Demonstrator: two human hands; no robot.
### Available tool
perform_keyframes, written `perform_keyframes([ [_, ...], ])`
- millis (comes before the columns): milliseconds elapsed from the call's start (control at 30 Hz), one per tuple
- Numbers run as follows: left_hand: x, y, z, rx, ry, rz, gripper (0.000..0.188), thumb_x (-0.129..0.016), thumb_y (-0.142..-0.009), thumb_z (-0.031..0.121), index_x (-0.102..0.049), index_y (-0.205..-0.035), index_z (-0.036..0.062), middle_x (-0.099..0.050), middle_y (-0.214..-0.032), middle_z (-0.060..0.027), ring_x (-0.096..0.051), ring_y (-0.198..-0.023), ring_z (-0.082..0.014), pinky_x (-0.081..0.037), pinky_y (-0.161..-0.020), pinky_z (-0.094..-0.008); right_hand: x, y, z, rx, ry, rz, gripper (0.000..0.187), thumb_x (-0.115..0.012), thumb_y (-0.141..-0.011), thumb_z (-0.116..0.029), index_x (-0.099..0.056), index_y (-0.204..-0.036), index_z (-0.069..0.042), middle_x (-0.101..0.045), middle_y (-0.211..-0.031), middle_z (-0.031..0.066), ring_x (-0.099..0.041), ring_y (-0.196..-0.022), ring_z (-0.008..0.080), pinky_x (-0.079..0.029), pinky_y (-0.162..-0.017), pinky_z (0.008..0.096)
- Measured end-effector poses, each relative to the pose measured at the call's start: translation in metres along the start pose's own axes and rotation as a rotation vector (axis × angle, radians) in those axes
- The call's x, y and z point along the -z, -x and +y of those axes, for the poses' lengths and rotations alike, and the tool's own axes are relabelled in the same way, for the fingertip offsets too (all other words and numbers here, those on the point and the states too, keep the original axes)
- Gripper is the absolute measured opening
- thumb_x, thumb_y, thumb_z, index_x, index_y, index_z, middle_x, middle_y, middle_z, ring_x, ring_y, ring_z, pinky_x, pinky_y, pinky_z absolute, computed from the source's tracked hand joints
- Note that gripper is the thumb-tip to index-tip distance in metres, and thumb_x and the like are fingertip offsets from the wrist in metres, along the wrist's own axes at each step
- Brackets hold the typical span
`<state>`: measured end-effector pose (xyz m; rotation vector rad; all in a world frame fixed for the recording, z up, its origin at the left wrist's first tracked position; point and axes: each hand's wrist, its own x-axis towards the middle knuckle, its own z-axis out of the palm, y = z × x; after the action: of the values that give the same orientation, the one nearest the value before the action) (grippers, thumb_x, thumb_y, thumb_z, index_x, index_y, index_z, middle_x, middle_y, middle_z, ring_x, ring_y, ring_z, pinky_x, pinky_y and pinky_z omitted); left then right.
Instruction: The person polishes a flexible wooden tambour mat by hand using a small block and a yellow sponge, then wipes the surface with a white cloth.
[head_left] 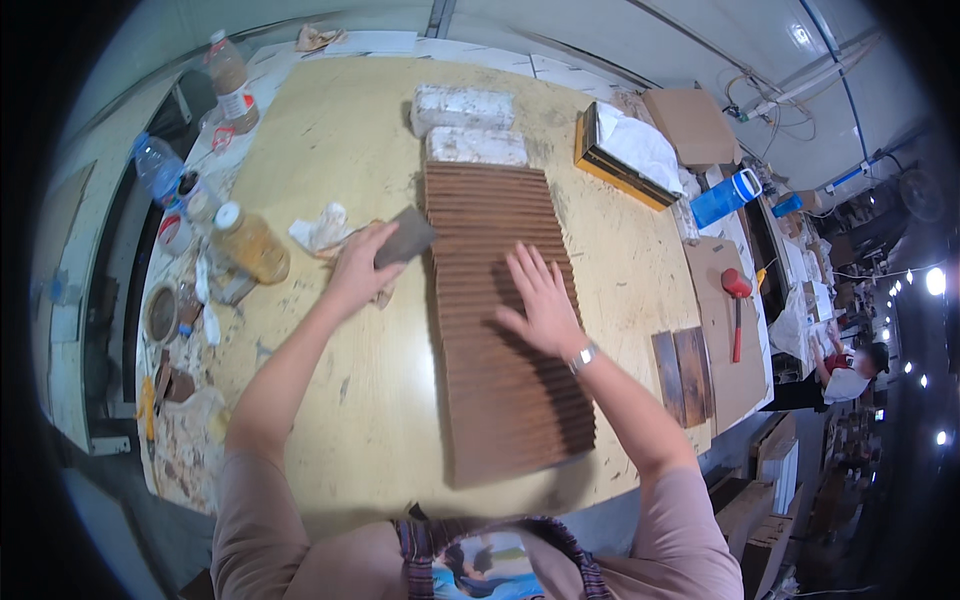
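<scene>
A long brown ribbed wooden panel [485, 350] lies on the pale yellow board [370, 400] in front of me, its grooves running crosswise. My right hand [545, 305] rests on the panel's right half with fingers spread and nothing in them. At the panel's left edge, my left hand [360, 265] is closed on a dark grey rectangular piece that looks like sandpaper [408, 237]. Crumpled white paper [325, 230] lies just behind that hand.
Two whitish wrapped blocks [470, 130] stand beyond the panel. Bottles, including a jar of yellowish liquid [250, 245], line the left side. On the right are a tissue-filled box [630, 150], a blue bottle [725, 198], a red mallet [737, 300] and dark wood strips [682, 378].
</scene>
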<state>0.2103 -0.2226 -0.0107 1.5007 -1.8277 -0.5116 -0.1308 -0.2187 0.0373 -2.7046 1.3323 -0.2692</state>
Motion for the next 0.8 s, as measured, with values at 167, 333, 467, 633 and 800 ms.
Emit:
perform_keyframes([
  [167, -0.007, -0.157, -0.046, -0.032, 0.066, 0.09, 0.063, -0.077, -0.08, 0.018, -0.057, -0.138, 0.0019, -0.062, -0.133, -0.0216, -0.06, -0.12, -0.0374, -0.047, -0.105, -0.0399, -0.045, -0.15, 0.065, -0.134, 0.079, 0.063, 0.083, -0.055, -0.096, -0.055, -0.031, -0.156, -0.005, -0.024, -0.166, 0.0151, -0.021, -0.154, 0.0346, -0.019, -0.123, 0.0529],
  [333, -0.028, -0.148, -0.057, -0.021, 0.055, 0.052, 0.064, -0.078, -0.079, 0.017, -0.058, -0.139, 0.0035, -0.061, -0.133, -0.0215, -0.059, -0.12, -0.0376, -0.046, -0.106, -0.0407, -0.055, -0.154, 0.071, -0.187, 0.085, -0.033, 0.084, -0.052, -0.096, -0.058, -0.027, -0.159, -0.008, -0.022, -0.168, 0.0135, -0.018, -0.155, 0.0326, -0.017, -0.125, 0.0505],
  [467, 0.006, -0.027, 0.005, -0.418, -0.017, -0.382, 0.064, -0.079, -0.074, 0.017, -0.063, -0.136, 0.0115, -0.061, -0.131, -0.0175, -0.056, -0.121, -0.0381, -0.045, -0.104, -0.0507, -0.054, -0.147, 0.083, -0.17, 0.109, 0.051, 0.082, -0.052, -0.096, -0.057, -0.032, -0.156, -0.005, -0.028, -0.165, 0.0166, -0.023, -0.153, 0.0357, -0.02, -0.123, 0.0526],
  [633, 0.013, -0.122, -0.022, -0.194, -0.042, -0.095, 0.053, -0.075, -0.078, 0.014, -0.065, -0.13, 0.0106, -0.059, -0.139, -0.0172, -0.055, -0.124, -0.0357, -0.044, -0.107, -0.0461, -0.06, -0.162, 0.07, -0.143, 0.092, 0.044, 0.082, -0.049, -0.097, -0.058, -0.032, -0.156, -0.005, -0.028, -0.165, 0.016, -0.022, -0.153, 0.0353, -0.021, -0.123, 0.0521],
  [800, -0.034, -0.036, 0.0, -0.157, 0.111, -0.274, 0.055, -0.074, -0.082, 0.016, -0.06, -0.134, 0.0085, -0.059, -0.138, -0.0165, -0.052, -0.13, -0.0351, -0.04, -0.112, -0.0463, -0.059, -0.158, 0.075, -0.161, 0.121, 0.022, 0.083, -0.048, -0.096, -0.06, -0.032, -0.156, -0.005, -0.027, -0.166, 0.0146, -0.022, -0.154, 0.0336, -0.02, -0.123, 0.0515],
])
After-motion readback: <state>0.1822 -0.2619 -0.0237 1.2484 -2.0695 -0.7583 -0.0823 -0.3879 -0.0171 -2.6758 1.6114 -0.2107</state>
